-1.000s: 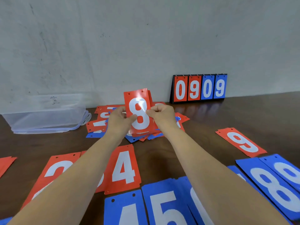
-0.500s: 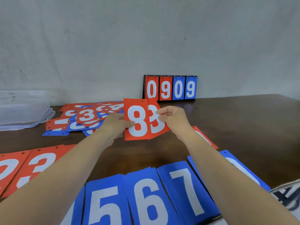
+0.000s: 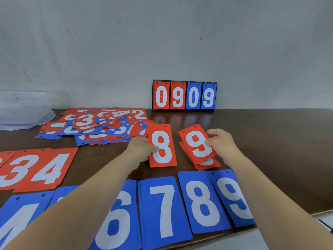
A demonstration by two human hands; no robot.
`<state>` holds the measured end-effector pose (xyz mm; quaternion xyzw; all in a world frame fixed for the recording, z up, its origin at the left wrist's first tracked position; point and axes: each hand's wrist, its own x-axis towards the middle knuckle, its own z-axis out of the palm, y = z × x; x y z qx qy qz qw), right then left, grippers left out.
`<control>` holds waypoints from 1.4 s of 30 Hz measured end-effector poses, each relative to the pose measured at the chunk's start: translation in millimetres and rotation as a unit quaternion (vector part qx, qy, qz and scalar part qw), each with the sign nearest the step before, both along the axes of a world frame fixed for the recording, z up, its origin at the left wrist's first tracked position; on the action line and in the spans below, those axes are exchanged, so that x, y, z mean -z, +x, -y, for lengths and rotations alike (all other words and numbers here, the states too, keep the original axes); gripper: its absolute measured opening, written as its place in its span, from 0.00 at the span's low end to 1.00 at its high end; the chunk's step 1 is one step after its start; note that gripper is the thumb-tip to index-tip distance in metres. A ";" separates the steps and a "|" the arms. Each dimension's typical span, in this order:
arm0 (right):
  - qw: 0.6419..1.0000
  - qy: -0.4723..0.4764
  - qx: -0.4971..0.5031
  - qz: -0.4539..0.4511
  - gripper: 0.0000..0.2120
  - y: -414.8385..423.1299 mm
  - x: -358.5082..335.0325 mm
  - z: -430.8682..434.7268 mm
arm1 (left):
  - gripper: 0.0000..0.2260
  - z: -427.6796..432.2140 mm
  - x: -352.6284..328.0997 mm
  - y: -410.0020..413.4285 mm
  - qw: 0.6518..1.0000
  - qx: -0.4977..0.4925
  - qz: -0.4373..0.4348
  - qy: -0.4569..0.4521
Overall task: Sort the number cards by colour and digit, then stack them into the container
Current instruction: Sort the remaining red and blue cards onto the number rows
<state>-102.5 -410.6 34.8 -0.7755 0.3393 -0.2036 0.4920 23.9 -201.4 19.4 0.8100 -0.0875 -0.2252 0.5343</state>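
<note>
On the head camera, the two red cards that were fanned together half a second ago are now apart. My left hand (image 3: 142, 149) pinches the red 8 card (image 3: 162, 147) by its left edge, low over the table (image 3: 270, 141). My right hand (image 3: 222, 143) pinches the red 9 card (image 3: 197, 143) over the red 9 pile (image 3: 207, 164). The container (image 3: 21, 112) sits far left, beside the unsorted heap (image 3: 100, 127).

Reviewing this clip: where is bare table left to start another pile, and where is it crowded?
Widest bare table lies right of the red 9 card, from the scoreboard forward. A smaller patch sits between the red 4 card and the red 8 card, below the mixed heap. The heap and blue row are crowded.
</note>
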 end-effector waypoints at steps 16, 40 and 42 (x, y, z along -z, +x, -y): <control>0.942 -0.294 -0.010 -0.161 0.20 -3.2 33.1 13.3 | 0.14 37.8 18.7 -23.7 0.953 -0.003 0.182 0.242; 0.879 -0.387 -0.161 -0.228 0.20 -13.7 30.6 4.9 | 0.21 46.8 16.1 -37.9 0.893 0.207 0.305 0.258; 0.877 -0.398 -0.155 -0.221 0.19 -13.3 28.0 0.4 | 0.22 45.8 16.1 -37.8 0.896 0.203 0.304 0.254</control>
